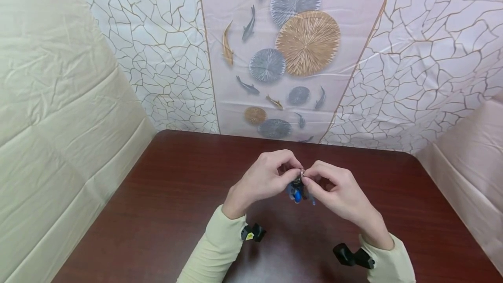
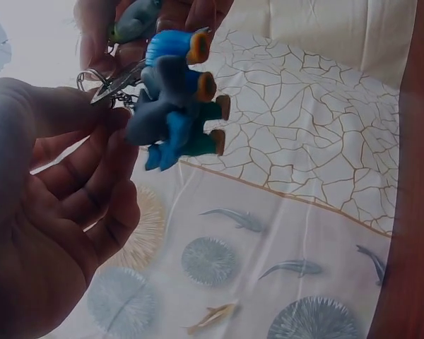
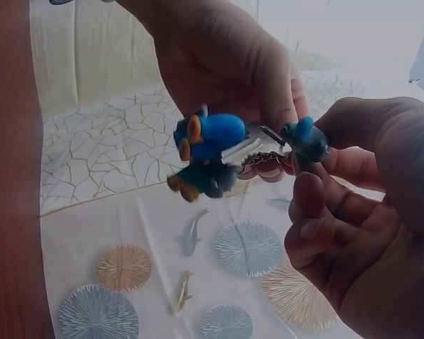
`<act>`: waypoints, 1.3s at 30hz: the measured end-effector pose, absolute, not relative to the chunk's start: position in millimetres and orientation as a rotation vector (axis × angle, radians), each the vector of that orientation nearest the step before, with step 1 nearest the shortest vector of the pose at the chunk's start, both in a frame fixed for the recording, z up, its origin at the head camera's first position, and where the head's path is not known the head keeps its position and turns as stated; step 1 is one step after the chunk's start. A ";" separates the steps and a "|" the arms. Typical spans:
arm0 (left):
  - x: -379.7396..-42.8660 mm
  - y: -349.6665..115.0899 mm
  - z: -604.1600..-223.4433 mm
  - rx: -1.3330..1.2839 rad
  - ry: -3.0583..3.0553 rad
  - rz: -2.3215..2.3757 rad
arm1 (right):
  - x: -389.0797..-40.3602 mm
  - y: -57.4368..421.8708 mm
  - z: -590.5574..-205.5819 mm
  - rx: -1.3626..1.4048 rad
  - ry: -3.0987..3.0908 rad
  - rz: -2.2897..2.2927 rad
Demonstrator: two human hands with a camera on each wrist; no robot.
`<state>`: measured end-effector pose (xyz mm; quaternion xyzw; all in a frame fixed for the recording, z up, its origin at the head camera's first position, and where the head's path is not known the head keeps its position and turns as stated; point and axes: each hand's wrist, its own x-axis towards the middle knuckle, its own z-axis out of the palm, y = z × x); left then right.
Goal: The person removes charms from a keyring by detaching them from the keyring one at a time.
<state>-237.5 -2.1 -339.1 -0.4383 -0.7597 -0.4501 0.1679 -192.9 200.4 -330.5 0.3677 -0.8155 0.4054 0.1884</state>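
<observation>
Over the table, my left hand (image 1: 261,180) pinches a metal key ring (image 2: 116,88) between thumb and fingers. Facing it, my right hand (image 1: 346,193) pinches at the same keychain (image 1: 297,196), fingertips close to the left ones. From the ring hang small toy figures on short chains: a bright blue figure (image 3: 222,129) with orange ends and a dark green one (image 3: 201,180). A grey-blue figure (image 3: 311,145) sits by the right fingertips. In the head view the fingers hide most of the ring; whether the right fingers grip ring or chain, I cannot tell.
The dark reddish-brown table (image 1: 177,195) lies below both hands. Behind it hangs a patterned cloth (image 1: 275,99) with fish and round shapes, with pale cloth (image 1: 59,112) along the left side. A black wrist camera (image 1: 253,232) is strapped at the left sleeve.
</observation>
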 end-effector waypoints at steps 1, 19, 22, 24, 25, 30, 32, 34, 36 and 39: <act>-237.5 -2.3 -339.1 -1.240 -2.167 -1.284 | -193.2 200.1 -330.9 1.043 -2.285 1.140; -234.2 -2.9 -334.6 -1.289 -2.097 -1.155 | -193.1 198.0 -331.1 1.096 -2.201 1.076; -234.2 -3.2 -334.5 -1.275 -2.096 -1.164 | -192.7 197.1 -331.8 1.102 -2.215 1.060; -234.0 -3.5 -334.4 -1.264 -2.096 -1.175 | -192.8 196.3 -332.4 1.106 -2.215 1.057; -233.8 -3.7 -334.2 -1.258 -2.098 -1.179 | -193.1 195.9 -332.7 1.110 -2.208 1.050; -232.6 -4.8 -333.8 -1.235 -2.109 -1.201 | -195.0 193.2 -334.7 1.110 -2.174 1.012; -232.7 -4.8 -334.0 -1.231 -2.110 -1.214 | -195.3 192.0 -335.3 1.098 -2.162 1.009; -232.7 -4.9 -333.9 -1.229 -2.111 -1.231 | -195.1 190.9 -335.3 1.090 -2.141 1.008; -232.8 -4.9 -333.9 -1.226 -2.117 -1.249 | -194.8 190.1 -334.9 1.081 -2.123 1.008; -233.2 -4.9 -334.1 -1.226 -2.131 -1.268 | -194.3 189.1 -334.0 1.079 -2.105 1.007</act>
